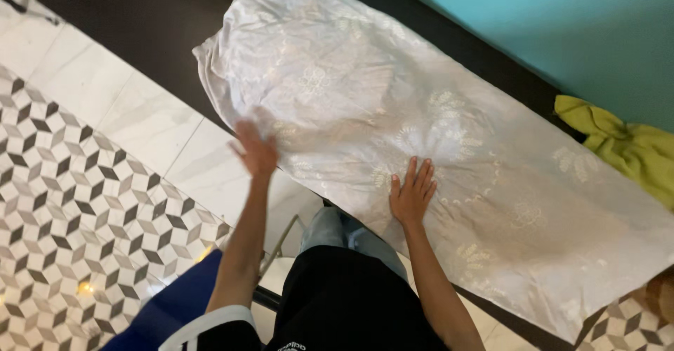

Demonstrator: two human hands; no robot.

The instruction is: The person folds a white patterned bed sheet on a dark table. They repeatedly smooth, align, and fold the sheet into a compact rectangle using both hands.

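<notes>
Head view | cloth (393, 105): pale, faint flower print, spread flat from upper centre to lower right of frame | right hand (413, 193): centre, palm down on cloth, fingers spread, gripping nothing | left hand (256, 151): left of centre, blurred, open, at cloth's edge, contact unclear | yellow-green rag (625, 147): right edge, beside cloth | patterned floor tiles (63, 203): lower left.

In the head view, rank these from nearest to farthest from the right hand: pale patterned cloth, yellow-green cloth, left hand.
1. pale patterned cloth: directly under the right hand.
2. left hand: off to the left, blurred.
3. yellow-green cloth: far right, by the wall.
</notes>
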